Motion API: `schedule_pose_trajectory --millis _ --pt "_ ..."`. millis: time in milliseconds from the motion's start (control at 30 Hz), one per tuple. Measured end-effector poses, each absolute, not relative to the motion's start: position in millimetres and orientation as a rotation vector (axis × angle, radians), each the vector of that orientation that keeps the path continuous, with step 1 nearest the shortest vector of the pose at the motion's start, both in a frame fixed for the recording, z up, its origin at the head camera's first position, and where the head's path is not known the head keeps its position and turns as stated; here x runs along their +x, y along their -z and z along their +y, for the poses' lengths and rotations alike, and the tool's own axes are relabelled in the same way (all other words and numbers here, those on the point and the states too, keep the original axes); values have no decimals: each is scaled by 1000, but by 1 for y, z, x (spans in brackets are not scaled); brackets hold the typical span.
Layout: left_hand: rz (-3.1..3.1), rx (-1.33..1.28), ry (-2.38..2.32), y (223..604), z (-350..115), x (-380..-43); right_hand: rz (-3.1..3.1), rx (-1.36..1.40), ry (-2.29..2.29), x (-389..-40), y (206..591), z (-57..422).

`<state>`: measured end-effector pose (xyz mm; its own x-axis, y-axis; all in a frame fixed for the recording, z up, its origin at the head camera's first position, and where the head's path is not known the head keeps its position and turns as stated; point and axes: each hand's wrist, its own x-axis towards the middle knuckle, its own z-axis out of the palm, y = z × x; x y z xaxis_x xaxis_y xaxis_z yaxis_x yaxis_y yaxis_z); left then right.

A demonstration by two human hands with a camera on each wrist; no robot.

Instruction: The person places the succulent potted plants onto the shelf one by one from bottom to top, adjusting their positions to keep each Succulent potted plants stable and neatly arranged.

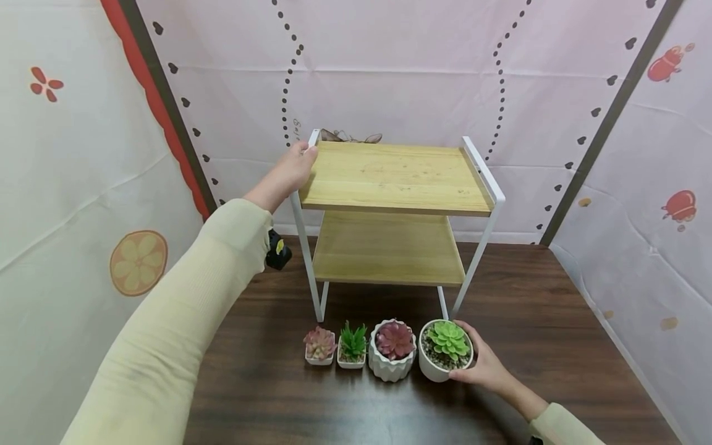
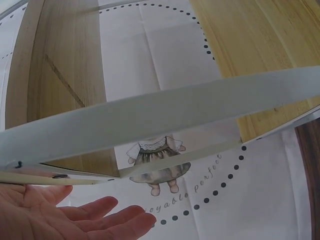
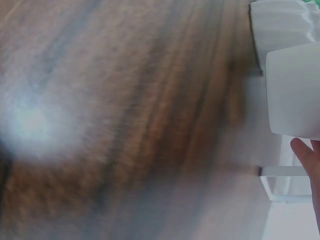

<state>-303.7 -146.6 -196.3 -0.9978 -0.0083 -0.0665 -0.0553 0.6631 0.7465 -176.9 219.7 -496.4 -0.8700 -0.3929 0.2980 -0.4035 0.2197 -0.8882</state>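
A two-tier wooden shelf with a white metal frame stands on the table. At its top left side rail is my left hand; the left wrist view shows the fingers stretched out just beside the white rail. Low on the right, my right hand grips a round white pot with a green succulent, thumb in front and fingers behind. In the right wrist view, a fingertip meets the side of that white pot.
Left of the gripped pot stand a wavy white pot with a dark red succulent, a small pot with spiky green leaves and a small pot with a pink succulent. Printed cloth hangs behind the dark wooden table.
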Motion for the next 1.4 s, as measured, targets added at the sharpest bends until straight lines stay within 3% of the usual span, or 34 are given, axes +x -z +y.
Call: schedule_pose_trajectory --millis 633,1400 --pt "2802 -63 -1250 196 -148 -305 -2436 853 -1724 -186 424 213" --pt "2803 -68 -1273 198 -146 -305 -2593 656 -1813 -228 344 150"
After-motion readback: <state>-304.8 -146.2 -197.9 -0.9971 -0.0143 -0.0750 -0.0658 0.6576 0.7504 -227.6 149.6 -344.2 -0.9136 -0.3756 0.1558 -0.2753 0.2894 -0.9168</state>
